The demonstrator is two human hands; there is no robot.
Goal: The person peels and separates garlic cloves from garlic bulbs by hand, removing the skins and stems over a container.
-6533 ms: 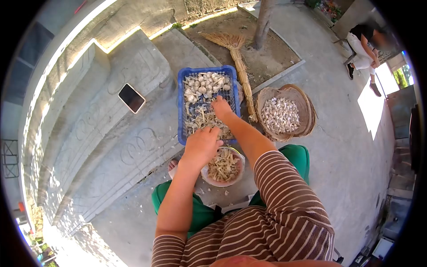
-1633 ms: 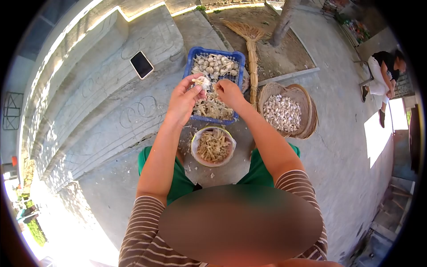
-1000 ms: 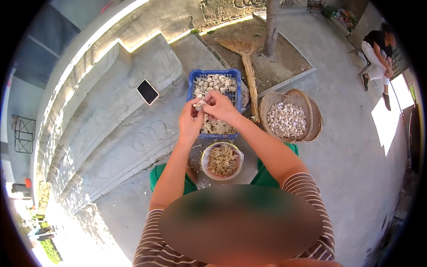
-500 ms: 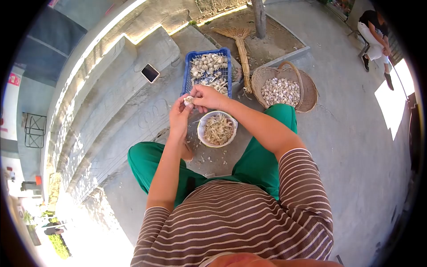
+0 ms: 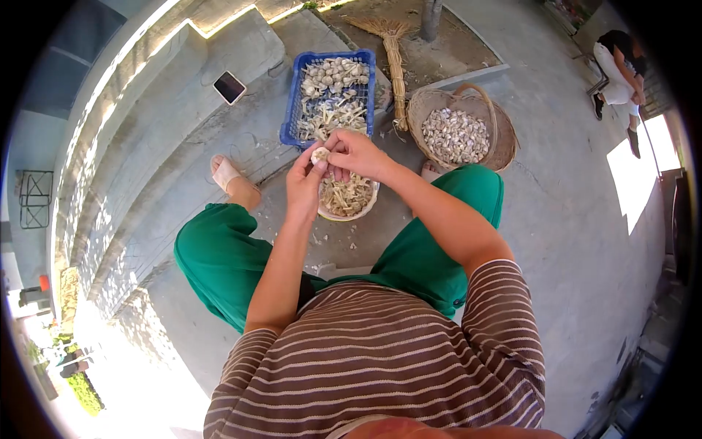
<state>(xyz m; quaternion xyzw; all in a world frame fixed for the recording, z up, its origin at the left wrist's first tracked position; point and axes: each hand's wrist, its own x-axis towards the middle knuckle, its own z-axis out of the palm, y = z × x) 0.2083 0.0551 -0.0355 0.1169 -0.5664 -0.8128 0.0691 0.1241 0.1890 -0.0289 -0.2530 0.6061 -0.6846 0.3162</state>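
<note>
A whitish garlic bulb (image 5: 319, 154) is pinched in the fingers of my left hand (image 5: 303, 180). My right hand (image 5: 356, 155) is closed against the same bulb from the other side, its thumb and fingertips on it. Partly under my hands stands a round, light-rimmed bowl (image 5: 355, 214) full of dry garlic stalks and skins (image 5: 344, 196). Just beyond is a blue plastic crate (image 5: 290, 102), with garlic bulbs (image 5: 335, 75) at its far end and stalks nearer me. A wicker basket (image 5: 504, 148) of separated garlic cloves (image 5: 456, 135) stands to the right.
A phone (image 5: 229, 88) lies on the concrete steps (image 5: 172, 121) at left. A straw broom (image 5: 395, 66) rests behind the crate, near a tree trunk (image 5: 431, 20). Another person (image 5: 619, 69) sits at far right. My sandalled foot (image 5: 230, 179) is left of the bowl.
My left leg has swung outward to the left, bringing the foot into sight. My hands have shifted slightly right, now overlapping the bowl, still on the bulb. The seated person leans further forward.
</note>
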